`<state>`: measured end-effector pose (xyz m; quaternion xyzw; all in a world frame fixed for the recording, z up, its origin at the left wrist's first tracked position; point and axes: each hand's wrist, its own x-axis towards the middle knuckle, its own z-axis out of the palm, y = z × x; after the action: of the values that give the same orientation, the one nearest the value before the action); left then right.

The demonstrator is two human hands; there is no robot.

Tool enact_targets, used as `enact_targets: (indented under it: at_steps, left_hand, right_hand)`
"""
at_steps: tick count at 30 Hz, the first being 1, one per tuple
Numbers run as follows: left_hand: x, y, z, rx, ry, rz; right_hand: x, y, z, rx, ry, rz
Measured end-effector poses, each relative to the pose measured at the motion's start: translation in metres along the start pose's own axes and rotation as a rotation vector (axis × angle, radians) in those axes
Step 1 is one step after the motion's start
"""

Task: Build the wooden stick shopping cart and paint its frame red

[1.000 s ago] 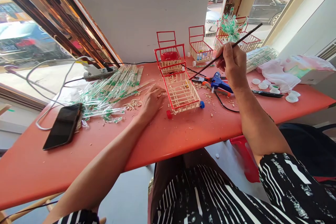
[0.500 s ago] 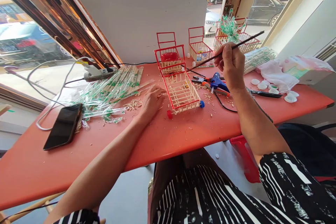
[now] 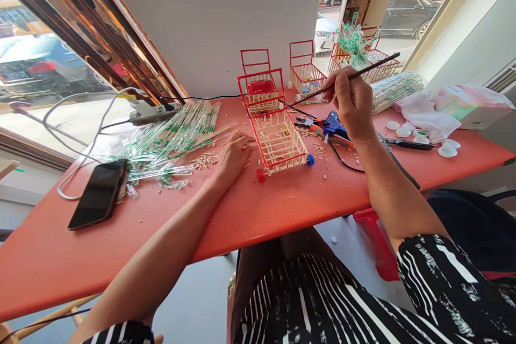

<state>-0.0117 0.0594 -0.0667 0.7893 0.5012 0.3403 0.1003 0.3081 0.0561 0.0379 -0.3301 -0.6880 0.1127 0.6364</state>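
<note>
Right hand raised above the orange table, fingers pinched narrow on a thin dark paintbrush; its tip slants down-left toward the rear rail of the small shopping cart of pale wooden sticks with a red frame. Left hand lies on the table just beside the cart's left side, fingers curled; whether they grip anything we cannot tell, though the fingertips appear to touch the cart's edge.

Cart sits mid-table, upright, with a red wheel and a blue wheel at its near end. Behind it a second red-framed stick cart holding something red, and further carts against the wall.

Step in hand, as we judge it: brushwork on the red rails of the near cart, with the left hand steadying it. The brush tip is not yet on the frame. Next move would call for lowering the tip onto a rail without touching the pale sticks, and for keeping the cart from rolling on its wheels.

Near the right hand: blue glue gun with its black cord, white round caps, pink cloth. To the left: bundle of wrapped wooden chopsticks in clear green-printed sleeves, black phone, white power strip. Wood chips scattered around the cart
</note>
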Motion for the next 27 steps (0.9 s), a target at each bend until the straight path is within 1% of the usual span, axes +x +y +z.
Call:
enact_targets:
  at_steps: [4, 8, 14, 18, 24, 27]
  left_hand:
    - [0.000, 0.000, 0.000, -0.002, -0.002, 0.001]
    - [0.000, 0.001, -0.001, 0.000, -0.006, 0.003]
    - [0.000, 0.000, 0.000, -0.018, 0.008, 0.010]
    - [0.001, 0.000, 0.000, -0.025, 0.015, 0.004]
    - [0.001, 0.002, 0.000, -0.024, 0.013, 0.010]
    - [0.001, 0.001, -0.001, -0.013, 0.007, 0.010]
  right_hand:
    - [-0.001, 0.001, -0.001, -0.023, -0.033, 0.006]
    - [-0.001, 0.001, -0.002, 0.014, -0.008, -0.013]
    - [-0.001, -0.001, -0.002, -0.055, -0.048, -0.037]
    - [-0.002, -0.005, -0.003, -0.066, -0.037, -0.043]
    - [-0.003, -0.009, -0.003, -0.123, -0.056, -0.099]
    - [-0.003, -0.008, -0.004, -0.152, -0.050, -0.082]
